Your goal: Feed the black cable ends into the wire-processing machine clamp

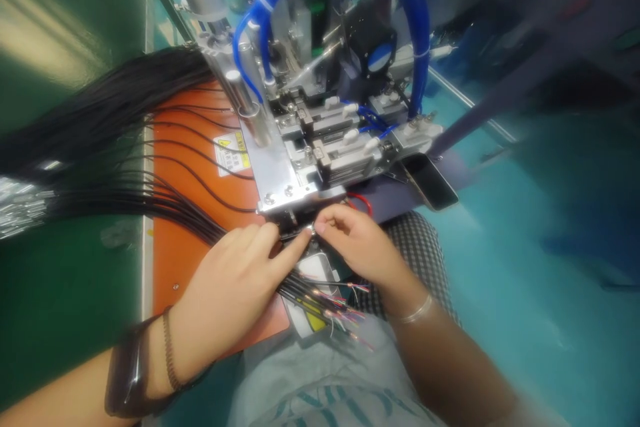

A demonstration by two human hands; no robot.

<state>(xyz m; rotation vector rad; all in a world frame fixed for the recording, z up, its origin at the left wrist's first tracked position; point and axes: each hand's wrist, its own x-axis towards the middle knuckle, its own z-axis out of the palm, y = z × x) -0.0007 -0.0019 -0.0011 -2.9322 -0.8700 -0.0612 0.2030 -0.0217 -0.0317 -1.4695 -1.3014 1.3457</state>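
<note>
My left hand (237, 273) lies closed over a bundle of black cables (193, 213), with its index finger stretched toward the front of a metal machine fixture (277, 190). Past my palm, the cables come out with stripped ends showing thin coloured wires (345, 307). My right hand (357, 240) is in a pinch right at the tip of that index finger. Between the fingertips is a small shiny thing (313, 229), too small to name. Several single black cables run from the left to the fixture's side.
An orange plate (190, 137) bears the fixture and a warning label (231, 153). Thick blue tubing (417, 20) arches over the machine. A phone (431, 181) lies at its right edge. More black cables (100, 97) are heaped on the green surface (75, 293) at left.
</note>
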